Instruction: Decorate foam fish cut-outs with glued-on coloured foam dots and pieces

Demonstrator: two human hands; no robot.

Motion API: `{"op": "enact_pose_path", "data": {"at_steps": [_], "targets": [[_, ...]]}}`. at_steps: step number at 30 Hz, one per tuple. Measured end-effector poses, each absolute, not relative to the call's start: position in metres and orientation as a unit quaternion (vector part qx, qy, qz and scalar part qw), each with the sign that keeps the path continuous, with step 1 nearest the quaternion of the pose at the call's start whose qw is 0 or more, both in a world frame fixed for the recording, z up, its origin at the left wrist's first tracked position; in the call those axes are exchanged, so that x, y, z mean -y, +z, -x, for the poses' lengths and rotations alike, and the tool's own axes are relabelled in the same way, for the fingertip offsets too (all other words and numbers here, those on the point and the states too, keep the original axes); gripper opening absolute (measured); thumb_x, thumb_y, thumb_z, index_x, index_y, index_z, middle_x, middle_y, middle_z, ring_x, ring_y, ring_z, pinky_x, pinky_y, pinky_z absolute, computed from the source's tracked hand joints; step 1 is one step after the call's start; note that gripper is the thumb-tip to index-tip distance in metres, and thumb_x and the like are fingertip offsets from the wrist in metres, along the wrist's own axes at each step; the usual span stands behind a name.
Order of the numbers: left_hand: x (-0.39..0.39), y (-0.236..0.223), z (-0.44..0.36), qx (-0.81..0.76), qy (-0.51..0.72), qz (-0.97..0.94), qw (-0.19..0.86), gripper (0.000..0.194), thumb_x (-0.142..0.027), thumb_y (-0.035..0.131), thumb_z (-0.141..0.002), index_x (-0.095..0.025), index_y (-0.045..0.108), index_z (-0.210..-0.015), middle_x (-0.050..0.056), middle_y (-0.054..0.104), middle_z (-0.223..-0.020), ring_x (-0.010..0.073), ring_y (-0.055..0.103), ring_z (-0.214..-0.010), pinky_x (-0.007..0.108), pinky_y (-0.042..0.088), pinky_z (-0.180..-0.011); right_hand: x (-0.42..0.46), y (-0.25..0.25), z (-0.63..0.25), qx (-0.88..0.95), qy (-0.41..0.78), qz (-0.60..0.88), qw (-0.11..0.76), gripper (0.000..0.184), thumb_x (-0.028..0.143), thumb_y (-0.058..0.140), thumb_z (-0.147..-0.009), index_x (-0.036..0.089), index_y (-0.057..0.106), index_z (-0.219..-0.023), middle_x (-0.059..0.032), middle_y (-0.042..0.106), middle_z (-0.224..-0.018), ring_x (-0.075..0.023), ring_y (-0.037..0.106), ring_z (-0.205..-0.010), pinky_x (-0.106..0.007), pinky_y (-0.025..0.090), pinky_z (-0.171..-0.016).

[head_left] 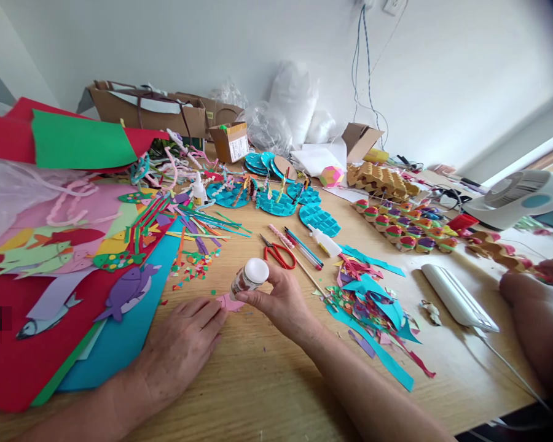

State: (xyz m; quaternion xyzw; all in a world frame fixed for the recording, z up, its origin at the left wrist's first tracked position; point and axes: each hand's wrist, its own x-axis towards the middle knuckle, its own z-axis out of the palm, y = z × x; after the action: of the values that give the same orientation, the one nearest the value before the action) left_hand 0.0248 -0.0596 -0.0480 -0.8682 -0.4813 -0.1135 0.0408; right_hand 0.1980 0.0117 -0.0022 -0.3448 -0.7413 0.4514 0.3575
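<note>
My right hand (286, 302) is wrapped round a small glue bottle (250, 275); its white bottom end points up and away, and its nozzle is hidden. Below the bottle lies a pink paper cutout (233, 303) on the wooden table, partly covered by my fingers. My left hand (182, 334) rests flat, its fingers stretched out and the tips touching the cutout's left edge. Just beyond are orange-handled scissors (280, 253), several pens (304, 248) and a second glue bottle (325, 241). Small coloured paper bits (191, 267) are scattered past my left hand.
Paper fish (129, 285) lie on coloured sheets (23, 344) at left. Blue scraps (378, 294) are heaped at right, near a white power bank (458, 298). Painted egg cartons (403, 227), a white fan (520, 196) and another person's arm (529, 313) are farther right. Boxes (152, 113) stand behind.
</note>
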Motion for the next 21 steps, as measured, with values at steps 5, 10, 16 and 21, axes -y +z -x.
{"op": "enact_pose_path", "data": {"at_steps": [5, 10, 16, 21], "targets": [[0.0603, -0.0449, -0.0257, 0.487, -0.11, 0.866, 0.036, 0.026, -0.011, 0.047, -0.081, -0.015, 0.057, -0.104, 0.006, 0.063, -0.098, 0.0226, 0.056, -0.092, 0.039, 0.05, -0.079, -0.0128, -0.0082, -0.1981, 0.744, 0.453, 0.344, 0.35, 0.023, 0.041, 0.064, -0.072, 0.018, 0.06, -0.072, -0.0004, 0.062, -0.072, -0.0138, 0.057, -0.069, -0.025, 0.043, -0.066], [0.0604, -0.044, -0.0256, 0.484, -0.116, 0.867, 0.026, 0.027, -0.011, 0.045, -0.082, -0.016, 0.056, -0.106, 0.006, 0.062, -0.098, 0.0227, 0.056, -0.093, 0.04, 0.05, -0.079, -0.0123, -0.0096, -0.1973, 0.743, 0.46, 0.349, 0.338, 0.024, 0.042, 0.064, -0.072, 0.018, 0.059, -0.072, 0.0, 0.062, -0.072, -0.0138, 0.057, -0.07, -0.025, 0.044, -0.066], [0.06, -0.0428, -0.0266, 0.486, -0.123, 0.865, 0.026, 0.026, -0.01, 0.046, -0.081, -0.016, 0.057, -0.105, 0.006, 0.063, -0.096, 0.0223, 0.056, -0.092, 0.038, 0.05, -0.079, -0.0125, -0.01, -0.1959, 0.733, 0.472, 0.354, 0.337, 0.025, 0.043, 0.064, -0.07, 0.018, 0.059, -0.071, 0.0003, 0.062, -0.071, -0.0136, 0.057, -0.069, -0.024, 0.044, -0.065], [0.0606, -0.0405, -0.0267, 0.488, -0.104, 0.867, 0.016, 0.026, -0.011, 0.048, -0.081, -0.016, 0.056, -0.105, 0.006, 0.062, -0.097, 0.0228, 0.056, -0.092, 0.039, 0.05, -0.078, -0.0125, -0.0101, -0.195, 0.731, 0.472, 0.352, 0.343, 0.024, 0.042, 0.064, -0.07, 0.018, 0.06, -0.071, 0.0003, 0.062, -0.072, -0.0139, 0.058, -0.069, -0.024, 0.044, -0.066]]}}
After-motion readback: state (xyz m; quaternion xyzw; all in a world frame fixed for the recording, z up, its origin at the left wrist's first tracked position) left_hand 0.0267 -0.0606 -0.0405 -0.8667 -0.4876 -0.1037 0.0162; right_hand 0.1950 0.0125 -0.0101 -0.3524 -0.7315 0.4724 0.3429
